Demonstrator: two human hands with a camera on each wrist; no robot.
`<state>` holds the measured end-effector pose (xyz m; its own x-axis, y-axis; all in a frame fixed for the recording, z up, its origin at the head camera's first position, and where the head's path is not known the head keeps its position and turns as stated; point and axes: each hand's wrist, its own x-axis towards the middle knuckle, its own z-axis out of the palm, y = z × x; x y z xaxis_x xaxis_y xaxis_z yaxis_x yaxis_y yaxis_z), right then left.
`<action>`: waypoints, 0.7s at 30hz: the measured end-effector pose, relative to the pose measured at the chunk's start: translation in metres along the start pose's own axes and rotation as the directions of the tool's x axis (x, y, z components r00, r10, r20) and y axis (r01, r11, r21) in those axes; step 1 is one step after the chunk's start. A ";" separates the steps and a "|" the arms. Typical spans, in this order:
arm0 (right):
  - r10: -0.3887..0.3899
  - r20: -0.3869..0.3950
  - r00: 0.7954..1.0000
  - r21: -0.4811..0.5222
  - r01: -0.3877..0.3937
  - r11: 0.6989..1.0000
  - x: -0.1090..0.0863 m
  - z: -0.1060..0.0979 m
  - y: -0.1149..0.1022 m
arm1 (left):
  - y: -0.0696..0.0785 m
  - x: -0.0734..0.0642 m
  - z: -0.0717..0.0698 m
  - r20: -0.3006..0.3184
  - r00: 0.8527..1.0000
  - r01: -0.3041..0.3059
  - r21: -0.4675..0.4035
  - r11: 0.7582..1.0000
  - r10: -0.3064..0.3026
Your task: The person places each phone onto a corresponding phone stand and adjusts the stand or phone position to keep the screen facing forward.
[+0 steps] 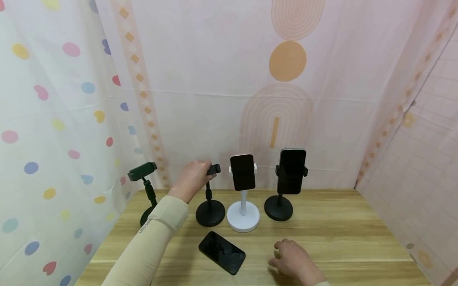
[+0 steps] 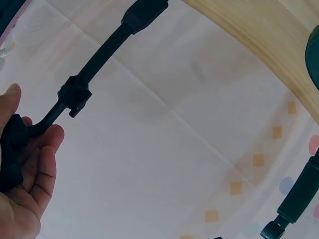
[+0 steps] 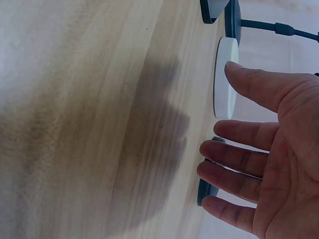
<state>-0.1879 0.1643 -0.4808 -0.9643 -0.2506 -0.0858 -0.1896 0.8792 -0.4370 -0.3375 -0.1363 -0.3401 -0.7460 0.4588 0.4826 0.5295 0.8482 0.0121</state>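
My left hand [image 1: 193,178] grips the clamp head [image 1: 214,169] at the top of a black phone stand [image 1: 210,213], whose holder is without a phone. In the left wrist view, the curled fingers and thumb are around that head, below the bent joint of the stem [image 2: 104,52]. A black smartphone [image 1: 222,253] lies screen up on the table in front of this stand. To the right of it, my right hand [image 1: 293,260] hovers low over the wood, holding nothing. Its fingers are spread and relaxed in the right wrist view.
A white stand [image 1: 243,218] and a black stand [image 1: 278,208] to the right each carry an upright phone. At the far left, another dark stand [image 1: 150,192] has its head tilted, partly behind my left sleeve. Patterned curtains [image 1: 200,79] enclose the wooden table [image 1: 340,230].
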 end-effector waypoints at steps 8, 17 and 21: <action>0.006 0.007 1.000 0.000 -0.006 1.000 0.001 0.004 -0.001 | 0.001 0.001 0.003 0.005 1.000 -0.027 0.032 0.999 0.027; -0.001 0.025 1.000 0.008 0.001 1.000 0.004 0.007 -0.002 | -0.001 0.001 0.005 0.002 0.999 -0.037 0.043 0.998 0.036; -0.001 0.019 1.000 0.007 0.001 1.000 0.003 0.007 -0.003 | -0.004 0.000 0.005 -0.001 0.999 -0.054 0.039 0.998 0.054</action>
<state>-0.1888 0.1584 -0.4864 -0.9604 -0.2590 -0.1024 -0.1890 0.8763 -0.4431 -0.3416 -0.1380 -0.3441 -0.7161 0.5038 0.4831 0.5527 0.8320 -0.0484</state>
